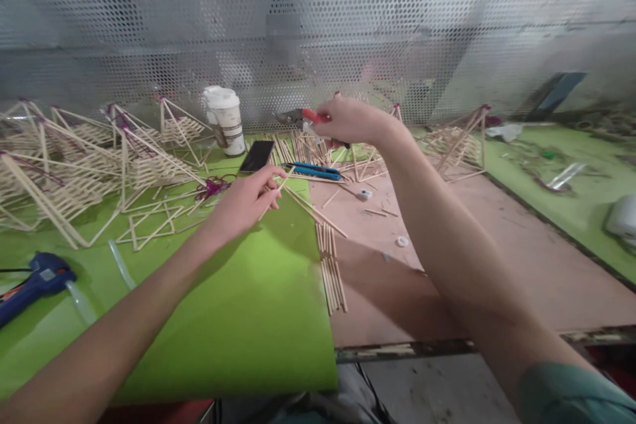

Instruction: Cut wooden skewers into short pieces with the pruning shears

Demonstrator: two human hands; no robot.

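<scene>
My right hand [350, 120] is raised over the back of the table, closed around red-handled cutting pliers [301, 117] whose grey jaws point left. My left hand [246, 202] reaches over the green mat [238, 305] and pinches a thin wooden stick [278, 191] between thumb and fingers. Loose wooden sticks [332, 271] lie in a row along the mat's right edge. A blue-handled tool [315, 171] lies just beyond my left hand, next to a black phone [257, 156].
Several stick frame structures [79, 159] crowd the left and back, another [460, 136] at right. A white cup [226, 119] stands at the back. A blue glue gun [34, 281] lies at left. Brown board [497, 265] covers the right; a perforated metal screen stands behind.
</scene>
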